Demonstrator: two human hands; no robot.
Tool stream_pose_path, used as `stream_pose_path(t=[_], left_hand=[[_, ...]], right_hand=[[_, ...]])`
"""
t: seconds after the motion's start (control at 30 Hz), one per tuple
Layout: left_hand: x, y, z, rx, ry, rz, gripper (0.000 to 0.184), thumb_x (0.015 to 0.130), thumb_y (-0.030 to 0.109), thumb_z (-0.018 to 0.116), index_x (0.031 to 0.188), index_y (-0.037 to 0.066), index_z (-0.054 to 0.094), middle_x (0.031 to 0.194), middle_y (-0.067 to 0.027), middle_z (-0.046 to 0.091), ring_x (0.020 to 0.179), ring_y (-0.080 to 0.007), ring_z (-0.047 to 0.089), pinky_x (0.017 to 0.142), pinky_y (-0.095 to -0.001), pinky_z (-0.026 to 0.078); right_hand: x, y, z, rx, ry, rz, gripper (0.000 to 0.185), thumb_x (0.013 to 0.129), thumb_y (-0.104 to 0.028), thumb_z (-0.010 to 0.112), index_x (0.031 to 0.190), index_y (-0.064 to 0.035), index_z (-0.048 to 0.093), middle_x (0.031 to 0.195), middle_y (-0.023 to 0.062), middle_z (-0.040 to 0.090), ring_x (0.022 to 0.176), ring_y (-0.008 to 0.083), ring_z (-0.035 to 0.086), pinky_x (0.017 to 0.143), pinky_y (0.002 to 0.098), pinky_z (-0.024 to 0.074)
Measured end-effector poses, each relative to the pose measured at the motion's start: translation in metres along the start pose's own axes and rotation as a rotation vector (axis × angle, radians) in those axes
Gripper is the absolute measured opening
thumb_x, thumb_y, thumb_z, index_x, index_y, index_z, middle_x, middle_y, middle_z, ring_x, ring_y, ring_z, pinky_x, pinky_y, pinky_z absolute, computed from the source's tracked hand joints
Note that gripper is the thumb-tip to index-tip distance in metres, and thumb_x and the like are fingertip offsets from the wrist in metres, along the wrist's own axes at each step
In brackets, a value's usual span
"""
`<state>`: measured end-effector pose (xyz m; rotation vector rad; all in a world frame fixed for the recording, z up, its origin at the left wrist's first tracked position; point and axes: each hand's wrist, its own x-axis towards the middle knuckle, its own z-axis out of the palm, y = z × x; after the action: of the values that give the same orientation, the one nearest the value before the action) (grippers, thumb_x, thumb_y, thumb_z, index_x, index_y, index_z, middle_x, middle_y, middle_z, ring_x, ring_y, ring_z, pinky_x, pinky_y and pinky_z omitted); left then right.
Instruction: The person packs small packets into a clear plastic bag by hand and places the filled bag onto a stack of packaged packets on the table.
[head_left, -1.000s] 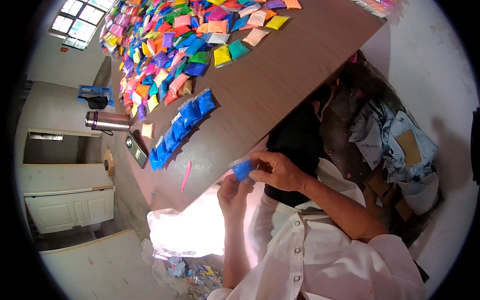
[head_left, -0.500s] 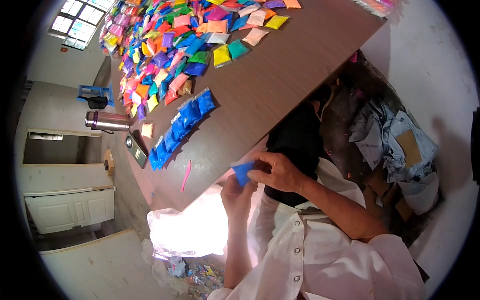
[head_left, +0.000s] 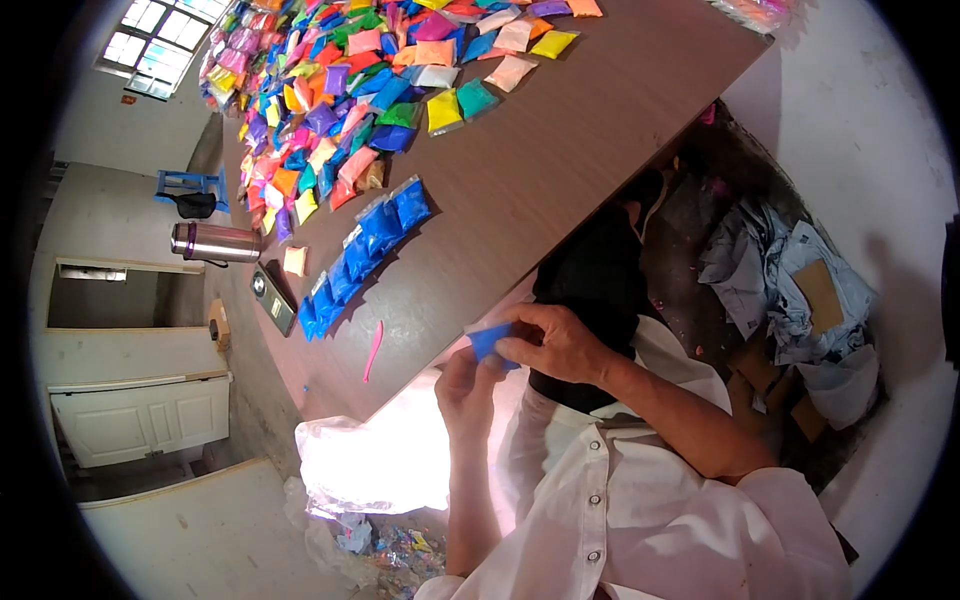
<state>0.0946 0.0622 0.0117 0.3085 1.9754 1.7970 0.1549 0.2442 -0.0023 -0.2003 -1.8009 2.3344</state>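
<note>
Over the lap, just off the table's near edge, a small blue packet is held up between my two hands. My right hand pinches its right side between thumb and fingers. My left hand has closed fingertips at the packet's lower edge, gripping it from below. On the table, several matching blue packets lie in a slanted, overlapping row. A thin pink plastic tool rests near the table edge, left of my hands.
A large heap of coloured packets covers the table's far side. A steel flask, a phone-like dark device and one peach packet sit along the left edge. A bright clear plastic bag hangs below; crumpled wrappers lie at right.
The blue packet has tilted and now looks flatter between the fingers. My left hand has shifted slightly. Things on the table have stayed in place.
</note>
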Motion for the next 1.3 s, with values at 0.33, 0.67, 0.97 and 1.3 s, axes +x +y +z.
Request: stream_pose_path(t=[0.33,0.67,0.97,1.3], left_hand=[[0.0,0.003,0.002,-0.037,0.015,-0.036,0.023,0.102,0.016,0.076,0.116,-0.002,0.072,0.1,-0.0049,0.075,0.09,-0.0106,0.067,0.087,-0.0267,0.053],[0.001,-0.001,-0.007,0.014,0.02,0.019,0.02,0.102,0.012,0.074,0.117,-0.001,0.073,0.101,-0.005,0.075,0.094,-0.0104,0.067,0.09,-0.0272,0.053],[0.001,0.003,-0.004,0.005,0.033,0.015,0.018,0.103,0.012,0.073,0.113,-0.003,0.074,0.099,-0.0047,0.075,0.089,-0.0098,0.065,0.086,-0.0254,0.051],[0.002,0.002,-0.003,0.005,0.1,0.017,0.017,0.103,0.012,0.074,0.109,-0.004,0.074,0.094,-0.0046,0.075,0.086,-0.009,0.065,0.08,-0.0245,0.052]], right_hand=[[-0.001,0.0,-0.003,-0.069,-0.008,0.03,0.019,0.096,-0.007,0.07,0.111,0.0043,0.071,0.092,0.0113,0.072,0.086,0.0159,0.07,0.082,0.0324,0.0581],[0.0,-0.007,0.001,-0.123,-0.01,0.012,0.021,0.094,-0.007,0.071,0.112,0.0037,0.071,0.095,0.0134,0.073,0.085,0.0183,0.071,0.081,0.0328,0.0583],[-0.002,0.007,0.002,-0.233,-0.014,-0.057,0.019,0.092,-0.007,0.072,0.108,0.0032,0.073,0.093,0.0133,0.073,0.081,0.021,0.071,0.077,0.0341,0.058],[-0.002,0.002,0.007,-0.212,0.047,-0.098,0.011,0.095,-0.006,0.07,0.103,0.0004,0.074,0.091,0.0121,0.072,0.082,0.0218,0.069,0.076,0.0331,0.056]])
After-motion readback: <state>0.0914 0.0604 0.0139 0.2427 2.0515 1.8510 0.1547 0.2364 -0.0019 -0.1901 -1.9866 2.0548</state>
